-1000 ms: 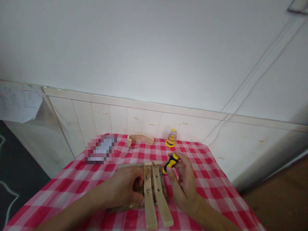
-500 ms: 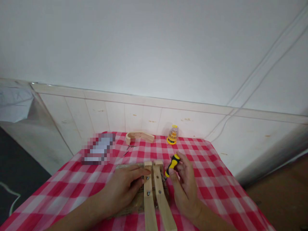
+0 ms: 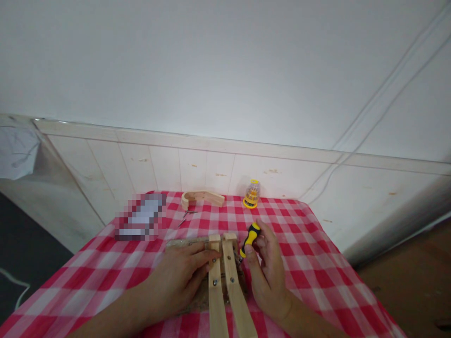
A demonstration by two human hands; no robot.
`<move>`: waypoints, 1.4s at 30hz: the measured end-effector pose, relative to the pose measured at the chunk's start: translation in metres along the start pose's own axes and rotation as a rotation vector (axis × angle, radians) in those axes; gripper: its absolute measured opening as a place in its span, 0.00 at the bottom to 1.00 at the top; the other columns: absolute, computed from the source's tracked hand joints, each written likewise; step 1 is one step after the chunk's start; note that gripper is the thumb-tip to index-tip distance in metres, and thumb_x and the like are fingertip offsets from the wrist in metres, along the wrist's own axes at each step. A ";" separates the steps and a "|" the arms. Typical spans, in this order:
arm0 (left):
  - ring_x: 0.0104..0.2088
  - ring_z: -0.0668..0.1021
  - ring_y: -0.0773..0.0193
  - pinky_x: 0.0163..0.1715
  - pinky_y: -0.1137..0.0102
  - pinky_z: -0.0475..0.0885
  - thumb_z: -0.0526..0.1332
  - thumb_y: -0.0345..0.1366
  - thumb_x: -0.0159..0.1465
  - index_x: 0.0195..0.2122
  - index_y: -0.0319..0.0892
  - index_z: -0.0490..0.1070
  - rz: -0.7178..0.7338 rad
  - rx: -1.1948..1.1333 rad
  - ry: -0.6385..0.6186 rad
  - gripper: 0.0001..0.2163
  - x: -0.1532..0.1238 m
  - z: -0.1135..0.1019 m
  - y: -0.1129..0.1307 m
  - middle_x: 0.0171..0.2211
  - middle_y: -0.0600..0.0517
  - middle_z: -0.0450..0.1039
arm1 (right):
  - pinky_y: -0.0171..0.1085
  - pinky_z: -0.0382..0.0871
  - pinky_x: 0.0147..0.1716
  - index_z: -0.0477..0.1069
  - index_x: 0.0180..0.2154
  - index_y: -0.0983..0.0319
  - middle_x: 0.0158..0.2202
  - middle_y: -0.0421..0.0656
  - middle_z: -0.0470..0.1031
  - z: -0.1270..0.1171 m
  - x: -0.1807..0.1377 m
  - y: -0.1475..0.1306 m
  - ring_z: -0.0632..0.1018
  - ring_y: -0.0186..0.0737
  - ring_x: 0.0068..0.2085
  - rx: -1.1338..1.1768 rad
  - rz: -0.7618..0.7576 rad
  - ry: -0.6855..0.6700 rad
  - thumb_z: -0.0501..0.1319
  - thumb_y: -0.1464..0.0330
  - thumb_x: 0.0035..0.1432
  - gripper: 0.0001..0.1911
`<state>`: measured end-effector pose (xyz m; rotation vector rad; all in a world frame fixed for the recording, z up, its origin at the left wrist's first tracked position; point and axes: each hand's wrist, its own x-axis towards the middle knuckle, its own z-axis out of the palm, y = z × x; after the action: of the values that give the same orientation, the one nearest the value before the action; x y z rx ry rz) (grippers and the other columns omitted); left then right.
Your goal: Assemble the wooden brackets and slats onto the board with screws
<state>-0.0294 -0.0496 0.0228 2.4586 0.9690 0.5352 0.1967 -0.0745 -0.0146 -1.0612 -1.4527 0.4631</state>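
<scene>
My right hand [image 3: 269, 277] is closed around a yellow-and-black screwdriver [image 3: 250, 240], its shaft slanting down to the left. The tip is close to the right edge of a pale wooden bar [image 3: 239, 298], apart from its screws as far as I can see. Beside it lies a second wooden bar [image 3: 216, 305]. Each bar bears two metal screws. My left hand [image 3: 176, 272] grips the left bar near its upper screw, index finger across it and thumb at its side. Under both bars is a brown, plastic-wrapped flat package [image 3: 197, 305], partly hidden by that hand.
On the red-and-white checked cloth [image 3: 303, 244], a curved wooden piece [image 3: 202, 197] stands at the back, with several long screws [image 3: 183, 218] before it. A clear-and-yellow bit holder [image 3: 252, 195] is near the wall. A blurred-out rectangular item [image 3: 143, 218] lies at left.
The whole view has shifted slightly. My right hand still holds the screwdriver, a little more upright now. My left hand stays on the left bar.
</scene>
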 end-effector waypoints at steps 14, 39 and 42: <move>0.54 0.78 0.55 0.55 0.61 0.72 0.52 0.35 0.72 0.65 0.51 0.66 -0.002 0.021 -0.057 0.21 0.000 -0.005 0.004 0.57 0.48 0.75 | 0.45 0.77 0.42 0.59 0.67 0.55 0.51 0.50 0.74 0.000 -0.001 0.002 0.79 0.46 0.44 -0.024 0.007 0.014 0.56 0.61 0.71 0.26; 0.55 0.79 0.54 0.57 0.60 0.72 0.54 0.35 0.71 0.64 0.50 0.66 -0.028 0.004 -0.008 0.21 0.000 -0.001 0.002 0.60 0.47 0.75 | 0.46 0.77 0.43 0.56 0.68 0.53 0.54 0.51 0.73 -0.001 0.000 0.001 0.79 0.46 0.47 -0.065 -0.023 -0.009 0.54 0.63 0.73 0.25; 0.58 0.77 0.56 0.58 0.62 0.72 0.55 0.33 0.70 0.66 0.53 0.64 -0.010 -0.037 -0.029 0.23 0.002 -0.005 0.004 0.61 0.49 0.74 | 0.46 0.77 0.43 0.56 0.68 0.53 0.54 0.51 0.73 -0.001 0.000 0.002 0.79 0.46 0.47 -0.073 -0.032 -0.003 0.54 0.63 0.73 0.25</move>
<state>-0.0285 -0.0499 0.0292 2.4208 0.9513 0.5080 0.1980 -0.0741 -0.0158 -1.0939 -1.4969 0.3914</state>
